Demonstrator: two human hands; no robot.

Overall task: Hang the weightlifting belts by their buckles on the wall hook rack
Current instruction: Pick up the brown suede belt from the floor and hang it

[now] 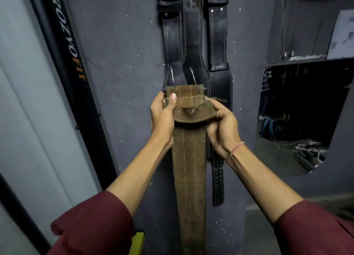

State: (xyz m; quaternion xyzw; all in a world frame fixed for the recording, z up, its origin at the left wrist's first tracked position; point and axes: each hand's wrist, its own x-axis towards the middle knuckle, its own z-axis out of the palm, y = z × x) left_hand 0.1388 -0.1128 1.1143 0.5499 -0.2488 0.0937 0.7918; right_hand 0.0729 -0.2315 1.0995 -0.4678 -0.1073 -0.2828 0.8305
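Between both hands (191,118), gripped, the brown belt (188,159) dangles.

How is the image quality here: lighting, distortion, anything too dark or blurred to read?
Head view: dim, even light; wide-angle bend curves the black frame at left. The brown belt and both hands, left and right, are sharp. The black belts lose detail in shadow, the opening at right is murky, and the sleeves are soft.
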